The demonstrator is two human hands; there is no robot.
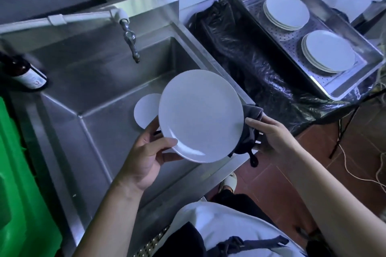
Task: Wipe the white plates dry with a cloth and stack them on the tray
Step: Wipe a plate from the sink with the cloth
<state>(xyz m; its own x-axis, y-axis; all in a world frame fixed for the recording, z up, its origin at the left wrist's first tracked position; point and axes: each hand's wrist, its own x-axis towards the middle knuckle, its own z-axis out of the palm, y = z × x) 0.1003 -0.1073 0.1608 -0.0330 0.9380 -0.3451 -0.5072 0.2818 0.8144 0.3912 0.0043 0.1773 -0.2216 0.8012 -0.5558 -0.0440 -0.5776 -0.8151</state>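
**White plate held over the sink, cloth at its right edge**

A round white plate (200, 116) is being held tilted above the steel sink (100, 81), its smooth, glossy face turned up toward the camera. It is plain and unmarked, with a shallow rim catching a curved highlight along the lower edge. The left hand (146, 152) is gripping the plate's lower left rim, thumb lying over the top face and fingers curled underneath. The right hand (269, 137) is clutching a dark grey cloth (248, 131) bunched against the plate's right edge and passing behind it, with a corner of the cloth dangling below.

Just behind the held plate, a second white plate (144, 112) is lying in the sink basin, partly hidden. A metal tap (130, 41) is hanging over the basin, and a dark bottle (25, 73) is standing on the sink's left ledge beside a green bin (18, 183).

To the right, beyond a black plastic bag (246, 54), a perforated steel tray (353, 33) is carrying two stacks of white plates: the far stack (286, 10) and the near stack (329, 51), sitting apart from each other.
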